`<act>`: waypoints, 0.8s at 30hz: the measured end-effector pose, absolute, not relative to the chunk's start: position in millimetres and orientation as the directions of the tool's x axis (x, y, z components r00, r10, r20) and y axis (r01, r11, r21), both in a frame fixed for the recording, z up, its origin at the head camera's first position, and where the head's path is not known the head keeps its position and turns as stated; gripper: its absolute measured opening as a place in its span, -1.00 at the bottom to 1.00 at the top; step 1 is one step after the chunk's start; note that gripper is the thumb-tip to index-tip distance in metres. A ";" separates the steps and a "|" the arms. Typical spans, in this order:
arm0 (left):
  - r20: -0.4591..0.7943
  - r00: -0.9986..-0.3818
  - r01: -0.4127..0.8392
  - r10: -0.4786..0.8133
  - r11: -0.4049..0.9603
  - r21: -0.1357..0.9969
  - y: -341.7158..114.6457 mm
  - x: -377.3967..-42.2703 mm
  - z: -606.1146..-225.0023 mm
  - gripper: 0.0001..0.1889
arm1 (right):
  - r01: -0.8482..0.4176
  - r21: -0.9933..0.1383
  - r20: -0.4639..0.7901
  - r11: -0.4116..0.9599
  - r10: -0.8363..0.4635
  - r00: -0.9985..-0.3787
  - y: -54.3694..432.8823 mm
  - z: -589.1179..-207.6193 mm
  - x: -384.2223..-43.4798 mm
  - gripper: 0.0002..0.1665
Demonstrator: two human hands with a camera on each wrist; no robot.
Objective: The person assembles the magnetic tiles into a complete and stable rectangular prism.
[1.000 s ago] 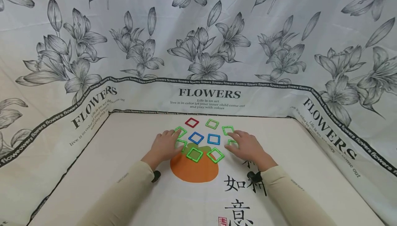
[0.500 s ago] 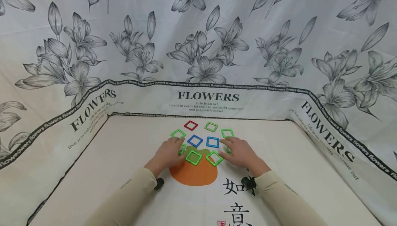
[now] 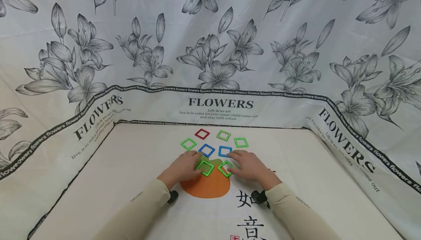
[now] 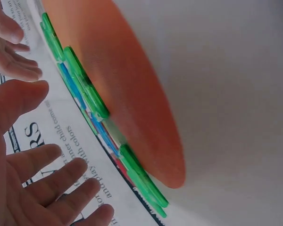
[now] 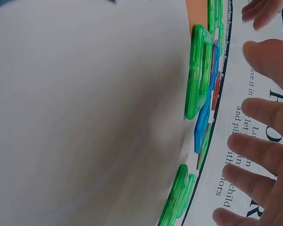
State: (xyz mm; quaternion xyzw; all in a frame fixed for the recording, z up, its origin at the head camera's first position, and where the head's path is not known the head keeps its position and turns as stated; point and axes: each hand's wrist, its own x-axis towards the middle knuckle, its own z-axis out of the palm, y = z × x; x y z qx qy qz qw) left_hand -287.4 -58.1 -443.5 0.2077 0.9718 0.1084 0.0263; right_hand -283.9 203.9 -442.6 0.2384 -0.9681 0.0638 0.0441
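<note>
My left hand [image 3: 182,167] hovers with relaxed fingers at the left of a near green square frame [image 3: 209,164]. In the left wrist view its spread fingers [image 4: 73,174] hold nothing. My right hand [image 3: 251,167] is over the right side of another near green frame [image 3: 222,173], partly covering it. The right wrist view shows its fingers [image 5: 262,146] spread apart, gripping nothing, with green plastic frames [image 5: 195,70] below. Two blue frames [image 3: 210,147] lie just beyond the hands. The two outer near green frames are hidden from the head view by the hands.
Farther back on the table lie a red frame [image 3: 205,131], a light green frame [image 3: 226,132] and green frames at left [image 3: 192,141] and right [image 3: 242,146]. The white cloth [image 3: 138,152] bears an orange print [image 3: 205,188] and black characters. A flowered curtain [image 3: 144,104] encloses the table.
Both hands have moved inward and slightly nearer the body, toward each other. The side green frames at the back have come into full view, while the outer near ones became covered.
</note>
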 end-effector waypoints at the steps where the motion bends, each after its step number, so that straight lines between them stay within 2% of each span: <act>1: -0.014 -0.911 0.399 0.412 0.890 0.221 -56.8 -288.1 -443.4 -0.32 | -0.472 -0.100 0.114 0.876 -0.461 -0.880 202.8 -442.4 -283.8 -0.38; 15: -0.154 -0.872 0.425 0.464 0.875 0.232 -42.5 -289.5 -437.2 -0.43 | -0.518 -0.091 0.069 0.851 -0.513 -0.855 194.1 -444.0 -283.6 -0.50; 24: -0.199 -0.847 0.460 0.492 0.868 0.189 -34.6 -287.0 -437.6 -0.46 | -0.528 -0.166 -0.004 0.833 -0.536 -0.844 186.3 -442.1 -277.7 -0.48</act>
